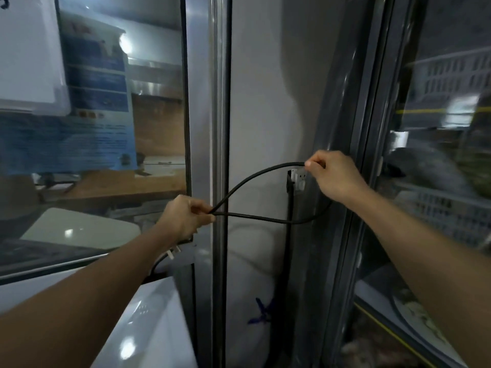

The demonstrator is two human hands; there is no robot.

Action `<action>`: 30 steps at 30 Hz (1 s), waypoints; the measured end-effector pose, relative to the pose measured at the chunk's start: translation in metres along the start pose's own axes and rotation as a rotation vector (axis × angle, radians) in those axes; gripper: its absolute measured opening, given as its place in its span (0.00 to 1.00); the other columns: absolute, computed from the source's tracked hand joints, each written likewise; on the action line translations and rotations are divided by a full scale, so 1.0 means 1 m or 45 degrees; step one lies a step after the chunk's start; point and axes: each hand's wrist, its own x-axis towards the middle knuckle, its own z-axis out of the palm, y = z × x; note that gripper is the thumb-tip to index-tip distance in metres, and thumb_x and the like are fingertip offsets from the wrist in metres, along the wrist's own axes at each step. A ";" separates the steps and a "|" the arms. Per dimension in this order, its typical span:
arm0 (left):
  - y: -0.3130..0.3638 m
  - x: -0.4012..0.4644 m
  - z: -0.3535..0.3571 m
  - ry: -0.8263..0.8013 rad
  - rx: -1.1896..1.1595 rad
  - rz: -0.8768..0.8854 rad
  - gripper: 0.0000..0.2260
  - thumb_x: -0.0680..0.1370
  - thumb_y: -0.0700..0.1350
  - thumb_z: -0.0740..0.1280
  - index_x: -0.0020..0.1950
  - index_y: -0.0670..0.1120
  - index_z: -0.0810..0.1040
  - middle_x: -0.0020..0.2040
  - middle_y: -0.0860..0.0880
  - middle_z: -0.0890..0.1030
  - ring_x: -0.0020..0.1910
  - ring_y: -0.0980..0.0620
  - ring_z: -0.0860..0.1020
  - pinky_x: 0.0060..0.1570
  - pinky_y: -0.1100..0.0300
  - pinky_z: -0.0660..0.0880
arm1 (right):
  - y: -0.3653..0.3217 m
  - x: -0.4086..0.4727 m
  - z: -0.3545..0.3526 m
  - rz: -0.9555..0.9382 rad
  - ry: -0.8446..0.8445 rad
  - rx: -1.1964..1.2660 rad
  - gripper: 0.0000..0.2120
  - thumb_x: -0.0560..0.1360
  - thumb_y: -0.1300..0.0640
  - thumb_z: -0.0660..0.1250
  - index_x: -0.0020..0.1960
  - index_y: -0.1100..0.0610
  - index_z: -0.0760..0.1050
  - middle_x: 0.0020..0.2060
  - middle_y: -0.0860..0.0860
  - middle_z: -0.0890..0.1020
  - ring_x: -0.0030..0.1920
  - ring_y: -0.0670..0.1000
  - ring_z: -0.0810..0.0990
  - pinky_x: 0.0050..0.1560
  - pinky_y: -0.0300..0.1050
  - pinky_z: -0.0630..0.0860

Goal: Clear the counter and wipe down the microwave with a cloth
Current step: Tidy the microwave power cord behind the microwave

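Observation:
A black power cord (255,179) is looped in the air in front of a grey wall. My left hand (186,216) pinches the loop where the two strands cross, and the plug's metal prongs (172,253) stick out below that hand. My right hand (337,176) pinches the cord's upper strand next to a white wall socket (297,179). The white glossy top of the microwave (148,333) lies below my left forearm at the bottom left. No cloth is in view.
A glass window (106,128) with a metal frame post (220,155) fills the left and shows reflections of a poster. A dark-framed glass door (438,155) stands on the right. A white bag with a blue tie (255,309) sits low by the wall.

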 end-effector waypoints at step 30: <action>-0.071 0.023 -0.005 -0.045 0.254 -0.063 0.05 0.73 0.42 0.73 0.47 0.47 0.84 0.43 0.49 0.83 0.42 0.53 0.79 0.37 0.67 0.71 | -0.022 -0.041 0.208 -0.473 -0.508 -0.357 0.31 0.74 0.48 0.67 0.73 0.52 0.60 0.70 0.53 0.67 0.69 0.55 0.64 0.71 0.52 0.57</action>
